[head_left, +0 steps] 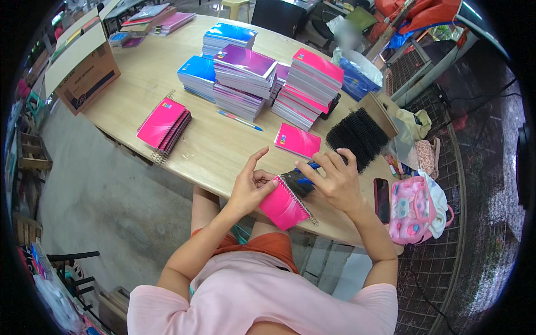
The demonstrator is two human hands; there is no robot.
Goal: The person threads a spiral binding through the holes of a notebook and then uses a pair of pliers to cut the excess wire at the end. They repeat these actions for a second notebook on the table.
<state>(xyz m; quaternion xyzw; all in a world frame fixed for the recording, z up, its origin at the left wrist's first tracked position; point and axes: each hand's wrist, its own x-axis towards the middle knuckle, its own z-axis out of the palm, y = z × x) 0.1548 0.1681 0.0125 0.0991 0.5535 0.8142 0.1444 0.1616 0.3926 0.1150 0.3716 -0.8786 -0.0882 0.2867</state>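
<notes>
My left hand (250, 186) grips the edge of a pink spiral notebook (283, 207) held tilted over the front edge of the wooden table (218, 146). My right hand (334, 178) rests at the notebook's upper end on a dark blue-and-black object (302, 181), fingers curled around it. Just beyond my hands another pink notebook (298, 140) lies flat on the table.
Stacks of pink, purple and blue notebooks (252, 78) fill the table's middle, with a pink stack (164, 124) at left and a blue pen (240, 120). A black bristly bundle (357, 137), a phone (382, 199) and a pink bag (414, 209) lie right. A cardboard box (84, 70) stands far left.
</notes>
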